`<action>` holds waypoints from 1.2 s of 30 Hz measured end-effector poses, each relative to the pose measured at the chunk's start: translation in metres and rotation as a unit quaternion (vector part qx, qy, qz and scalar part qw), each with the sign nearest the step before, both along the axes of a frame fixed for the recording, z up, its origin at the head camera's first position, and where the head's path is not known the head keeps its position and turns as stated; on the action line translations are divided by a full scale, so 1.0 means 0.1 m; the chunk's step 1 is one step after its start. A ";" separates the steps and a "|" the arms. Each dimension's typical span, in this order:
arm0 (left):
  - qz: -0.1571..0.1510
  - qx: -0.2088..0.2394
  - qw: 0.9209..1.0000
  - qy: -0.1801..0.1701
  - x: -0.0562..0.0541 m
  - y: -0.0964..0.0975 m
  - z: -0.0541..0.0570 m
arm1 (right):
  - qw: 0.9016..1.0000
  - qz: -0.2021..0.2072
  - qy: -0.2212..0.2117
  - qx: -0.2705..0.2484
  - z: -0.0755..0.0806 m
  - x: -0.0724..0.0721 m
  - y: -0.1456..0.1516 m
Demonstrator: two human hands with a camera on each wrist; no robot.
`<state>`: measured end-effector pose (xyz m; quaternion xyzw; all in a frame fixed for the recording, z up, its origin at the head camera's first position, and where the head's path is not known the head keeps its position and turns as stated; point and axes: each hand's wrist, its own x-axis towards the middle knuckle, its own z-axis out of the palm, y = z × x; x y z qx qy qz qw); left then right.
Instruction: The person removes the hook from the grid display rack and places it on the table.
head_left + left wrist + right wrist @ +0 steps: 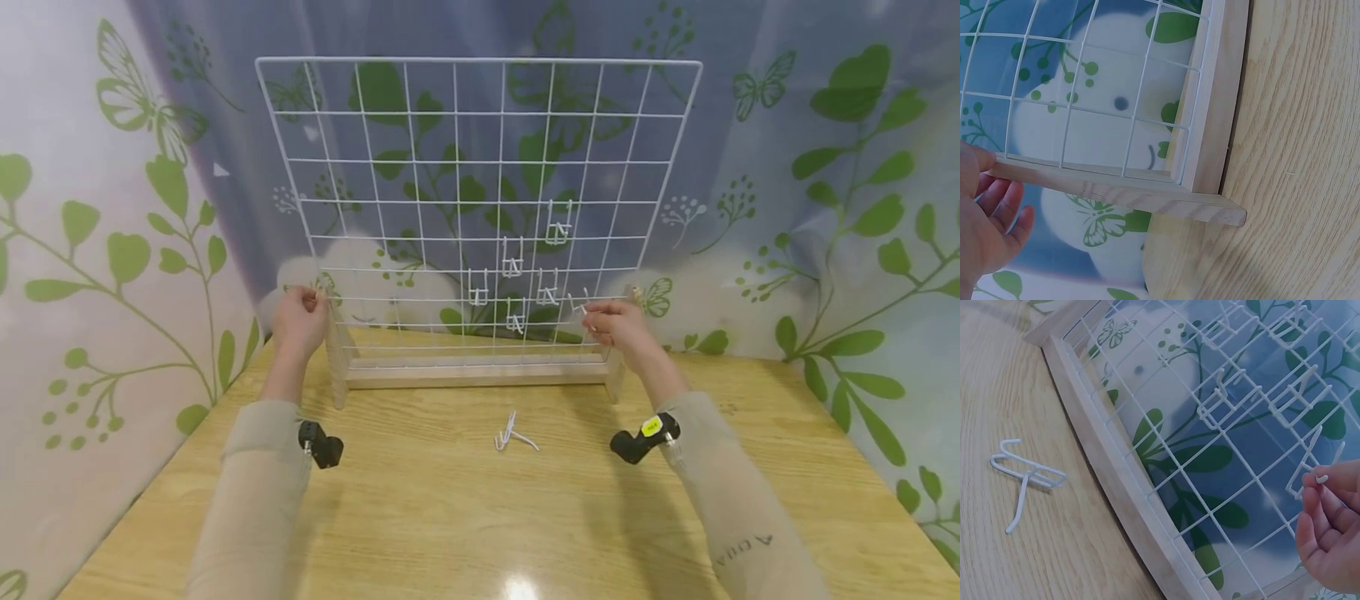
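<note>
A white wire grid panel [480, 60] stands upright in a wooden stand [480, 377]. At its left side my left hand [298, 323] holds the upper end of the stand's side post [1147, 199], thumb on the near side. My right hand [621, 330] pinches a white wire hook [1321, 479] between thumb and fingertips, against the grid's lower right part. Several similar hooks hang on the grid, among them an upper one [558, 229] and a low one [515, 321]. Another loose hook [510, 435] lies on the table in front of the stand.
The wooden table [450, 517] extends in front of the stand and to both sides. Behind it hangs a curtain [840, 208] with green leaves and butterflies. A small black wrist camera [321, 444] sits on the left cuff, another [645, 437] on the right.
</note>
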<state>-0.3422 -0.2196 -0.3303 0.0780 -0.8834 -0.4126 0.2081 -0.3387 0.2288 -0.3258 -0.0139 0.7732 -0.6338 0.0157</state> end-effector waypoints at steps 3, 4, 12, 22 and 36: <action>-0.001 0.002 1.000 -0.002 0.00 -0.01 -0.01 | 1.000 0.008 0.003 -0.005 0.03 0.03 0.02; -0.001 0.002 1.000 -0.001 0.00 0.00 -0.01 | 1.000 0.011 0.004 -0.003 0.03 0.04 0.03; -0.005 0.003 1.000 0.003 0.01 0.01 0.01 | 0.999 0.036 0.020 -0.009 0.02 0.16 0.14; -0.007 0.007 1.000 -0.004 0.00 0.00 0.01 | 0.997 0.081 0.010 0.017 -0.18 0.26 0.24; -0.006 0.006 1.000 0.011 0.02 0.02 0.02 | 0.985 0.128 0.000 0.118 -0.78 0.39 0.17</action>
